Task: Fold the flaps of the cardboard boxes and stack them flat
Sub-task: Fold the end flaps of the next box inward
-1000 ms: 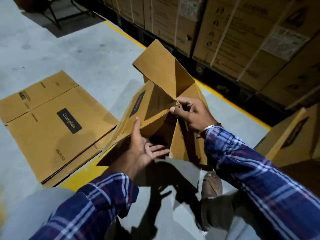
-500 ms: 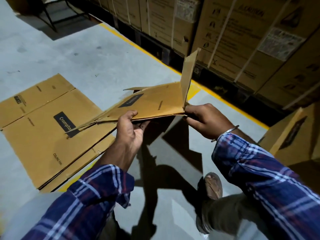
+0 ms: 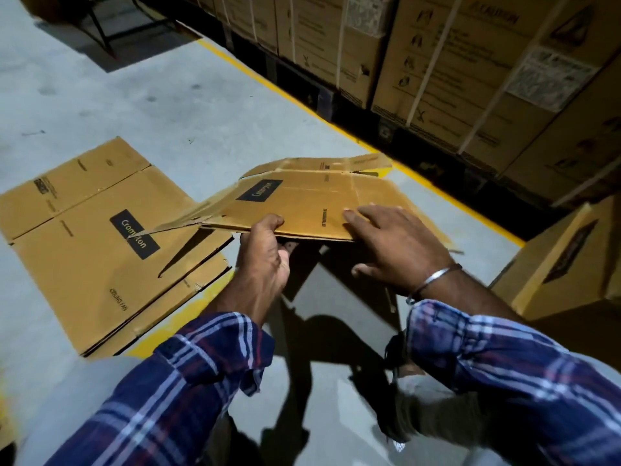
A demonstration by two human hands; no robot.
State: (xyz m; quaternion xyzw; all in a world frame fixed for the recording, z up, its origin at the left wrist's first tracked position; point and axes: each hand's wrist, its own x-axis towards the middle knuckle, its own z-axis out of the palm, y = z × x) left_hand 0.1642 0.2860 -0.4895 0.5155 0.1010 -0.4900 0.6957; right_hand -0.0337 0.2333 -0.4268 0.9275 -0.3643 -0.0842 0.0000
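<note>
A flattened brown cardboard box [image 3: 302, 203] with a dark Crompton label hangs level above the floor. My left hand [image 3: 265, 260] grips its near edge, thumb on top and fingers underneath. My right hand [image 3: 393, 243] lies flat on the box's right part with straight fingers pressing the flap down. To the left, a stack of flattened boxes [image 3: 90, 243] rests on the grey floor, with the held box's left flap hanging over it.
Tall strapped cartons [image 3: 453, 68] on pallets line the far side behind a yellow floor line [image 3: 302, 102]. An unfolded carton [image 3: 571, 260] stands at the right. My shoe [image 3: 403, 358] is below the held box. A metal stand [image 3: 111, 25] is far left.
The right flap that stood upright now lies flat. My right hand left the box's edge and spread out on top of it. The box has moved slightly right and levelled.
</note>
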